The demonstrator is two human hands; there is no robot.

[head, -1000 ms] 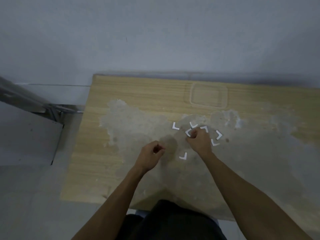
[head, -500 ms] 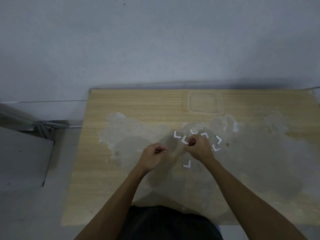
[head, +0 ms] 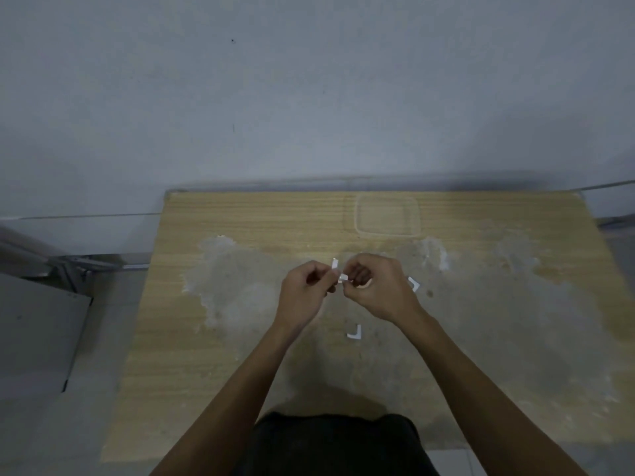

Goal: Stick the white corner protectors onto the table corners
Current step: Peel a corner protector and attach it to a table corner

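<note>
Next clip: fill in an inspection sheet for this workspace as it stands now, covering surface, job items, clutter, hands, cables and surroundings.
Surface: wooden table, large worn grey patches, against the wall.
Job items: one white protector held between both hands above the table; another lies flat nearer the person; one peeks out beside the right hand; a further piece shows above the left hand's fingers. None seen on a table corner.
Clutter: clear tray at the far edge.
Hands: left hand and right hand both pinch the held protector.
Cables: nothing seen.
Surroundings: grey wall; metal frame to the left.
</note>
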